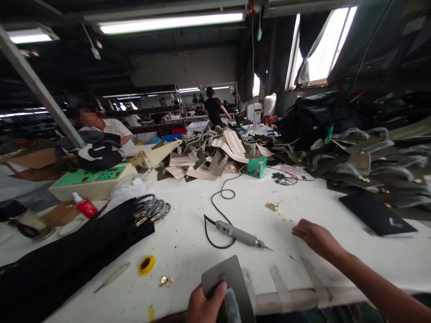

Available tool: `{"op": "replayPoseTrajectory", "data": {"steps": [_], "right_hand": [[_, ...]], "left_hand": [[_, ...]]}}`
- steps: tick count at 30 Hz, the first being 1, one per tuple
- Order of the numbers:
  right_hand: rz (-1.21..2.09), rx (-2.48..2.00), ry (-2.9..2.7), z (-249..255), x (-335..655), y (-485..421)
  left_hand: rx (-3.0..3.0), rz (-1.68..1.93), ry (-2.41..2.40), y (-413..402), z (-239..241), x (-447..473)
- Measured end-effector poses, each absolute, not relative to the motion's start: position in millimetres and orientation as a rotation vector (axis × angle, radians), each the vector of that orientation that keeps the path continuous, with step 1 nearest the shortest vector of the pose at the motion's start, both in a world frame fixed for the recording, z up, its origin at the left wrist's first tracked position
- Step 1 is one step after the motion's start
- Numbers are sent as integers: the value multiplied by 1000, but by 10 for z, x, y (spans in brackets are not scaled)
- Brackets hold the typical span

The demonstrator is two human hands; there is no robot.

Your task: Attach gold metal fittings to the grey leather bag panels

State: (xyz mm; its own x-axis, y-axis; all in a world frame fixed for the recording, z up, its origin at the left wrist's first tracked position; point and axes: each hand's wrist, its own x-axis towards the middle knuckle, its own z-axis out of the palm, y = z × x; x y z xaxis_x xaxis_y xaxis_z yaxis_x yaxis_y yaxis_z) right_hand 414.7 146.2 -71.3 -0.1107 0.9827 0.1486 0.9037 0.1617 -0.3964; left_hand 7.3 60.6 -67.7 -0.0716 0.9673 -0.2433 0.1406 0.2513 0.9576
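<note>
My left hand [207, 305] grips an olive-grey bag panel [232, 271] at the front edge of the table. Its thumb presses near a small dark slot, beside a plastic-wrapped strip that looks like a handle. My right hand [313, 235] is low over the white table, fingertips pinched together; whatever is between them is hidden. Small brass pieces [272, 207] lie in a loose pile just beyond those fingers. Between the hands rests a grey electric screwdriver [240, 234], its bit pointing right. Gold metal fittings [165, 281] sit left of the panel.
A yellow tape roll [146, 265] and an awl-like tool [112, 277] lie at left, near black straps [84, 242]. A cable runs to a green control box [257, 167]. Bag parts [208, 152] are heaped behind, more at right [367, 157] by a black folder [375, 214]. People work farther back.
</note>
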Motion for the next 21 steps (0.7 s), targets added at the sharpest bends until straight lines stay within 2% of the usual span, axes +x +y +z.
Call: {"op": "replayPoseTrajectory", "data": {"steps": [21], "right_hand": [[328, -2090, -1942, -632, 4294, 1588]], "left_hand": [[1042, 899, 1492, 617, -596, 85]]}}
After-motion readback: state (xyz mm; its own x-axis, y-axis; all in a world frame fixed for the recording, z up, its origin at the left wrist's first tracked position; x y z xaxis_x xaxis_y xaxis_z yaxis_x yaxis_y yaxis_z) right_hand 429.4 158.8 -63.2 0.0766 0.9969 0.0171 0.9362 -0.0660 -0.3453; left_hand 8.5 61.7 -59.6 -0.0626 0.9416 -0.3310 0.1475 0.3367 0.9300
